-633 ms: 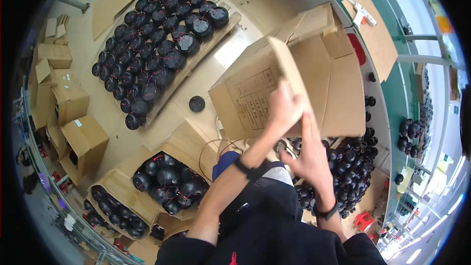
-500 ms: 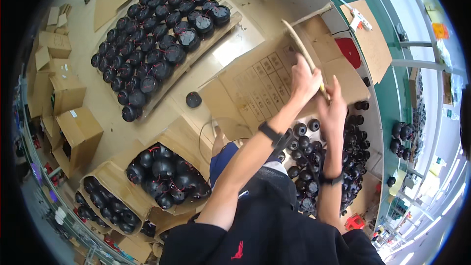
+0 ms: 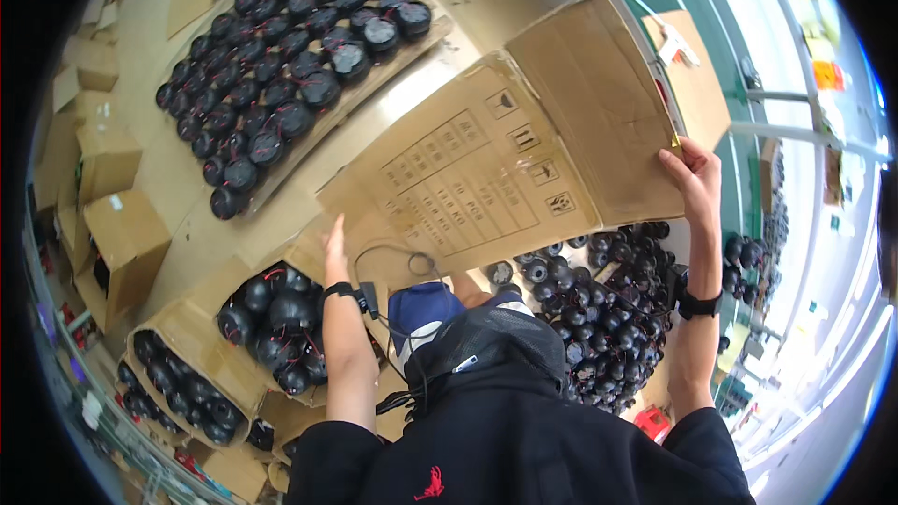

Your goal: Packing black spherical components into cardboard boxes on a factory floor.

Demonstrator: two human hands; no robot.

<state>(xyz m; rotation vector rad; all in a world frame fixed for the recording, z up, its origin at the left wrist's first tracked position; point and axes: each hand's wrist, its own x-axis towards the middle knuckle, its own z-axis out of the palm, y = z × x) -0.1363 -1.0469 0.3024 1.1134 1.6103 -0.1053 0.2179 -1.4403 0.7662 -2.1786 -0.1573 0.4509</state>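
A large brown cardboard box point(image 3: 440, 192), with printed marks on its side and a raised flap point(image 3: 599, 70), stands tilted in front of me. My right hand point(image 3: 694, 178) pinches the flap's right corner between thumb and fingers. Over at the box's near left corner, my left hand point(image 3: 335, 248) has its fingers stretched out and holds nothing; whether it touches the cardboard I cannot tell. Below the box, at right, lies a heap of round black parts point(image 3: 608, 318). The inside of the box is hidden.
Rows of round black units with red wires point(image 3: 271, 84) cover a board at the far left. Filled cartons point(image 3: 187, 346) stand near left, more cartons point(image 3: 122, 234) behind them. On the green bench at right lie a cardboard sheet point(image 3: 706, 98) and a white glue gun point(image 3: 678, 45).
My hands were close together at a cardboard edge and have moved apart, left hand to the left, right hand to the right. The box has swung up and its printed side shows more fully.
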